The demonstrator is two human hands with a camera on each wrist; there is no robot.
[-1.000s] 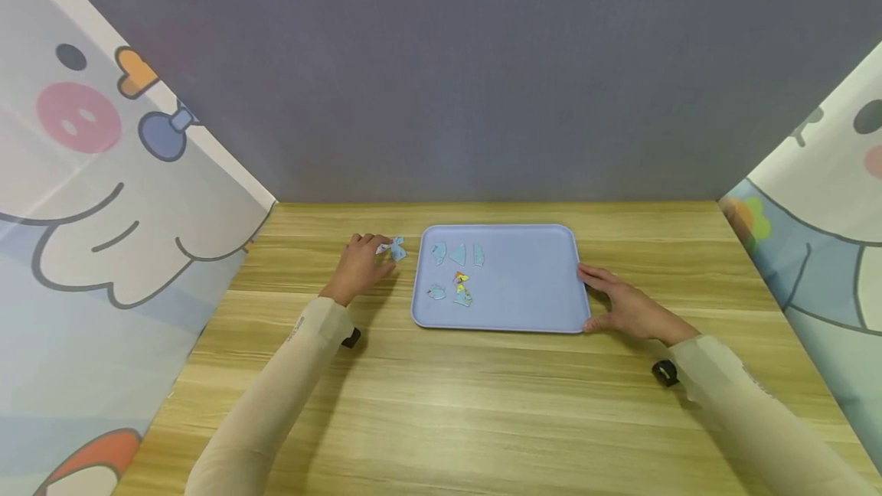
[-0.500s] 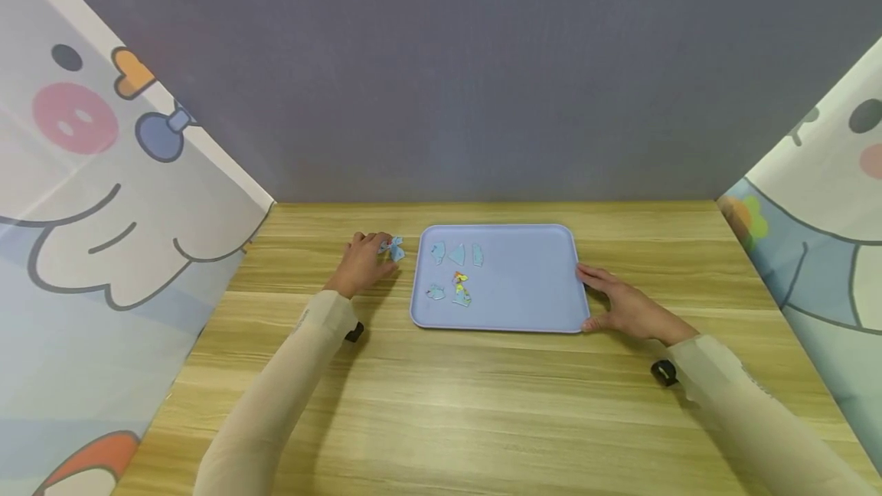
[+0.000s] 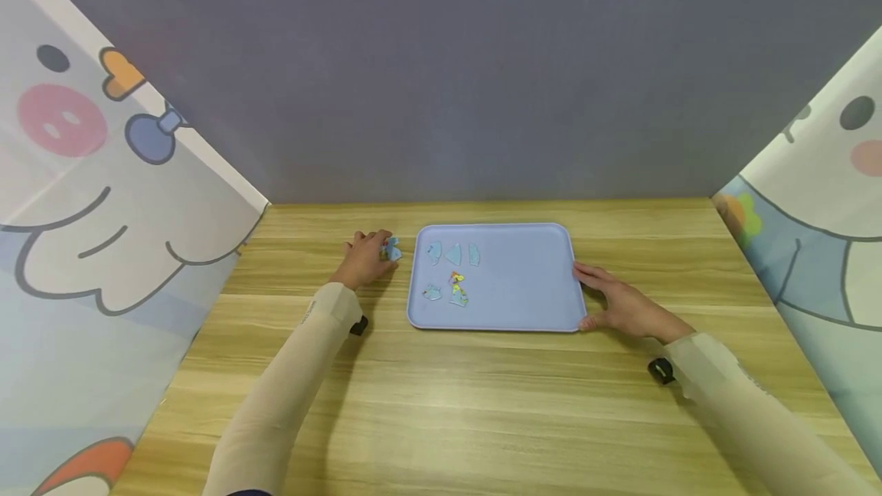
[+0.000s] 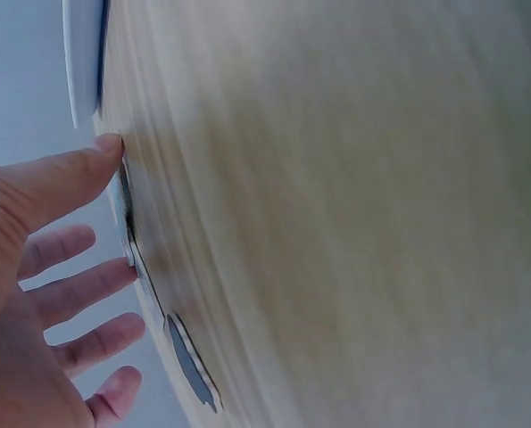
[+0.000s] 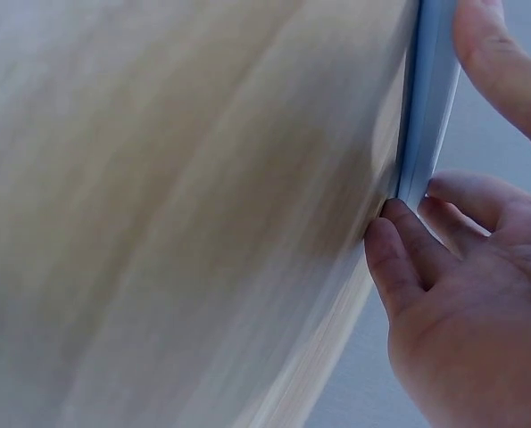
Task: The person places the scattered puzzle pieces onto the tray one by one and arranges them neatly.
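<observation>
My left hand is on the table left of the tray, over light blue, irregular flat pieces like jigsaw pieces. In the left wrist view its fingers are spread, with thumb and middle finger touching the pieces' edges; another flat piece lies just beyond the fingers. Part of the pieces is hidden beneath the hand. At the right end of the pale blue tray, my right hand rests its fingertips against the rim, thumb at the near corner. The right wrist view shows these fingers lightly bent beside the tray's side.
Several similar pieces lie in the tray's left half: three in a back row, including a triangular piece, and in front a small blue piece and a yellow-patterned piece. A grey wall rises behind the wooden table.
Under my left hand the loose pieces have shifted closer together, and a coloured part now shows by the fingertips. My right hand stays at the tray's rim. The head view has shifted slightly.
</observation>
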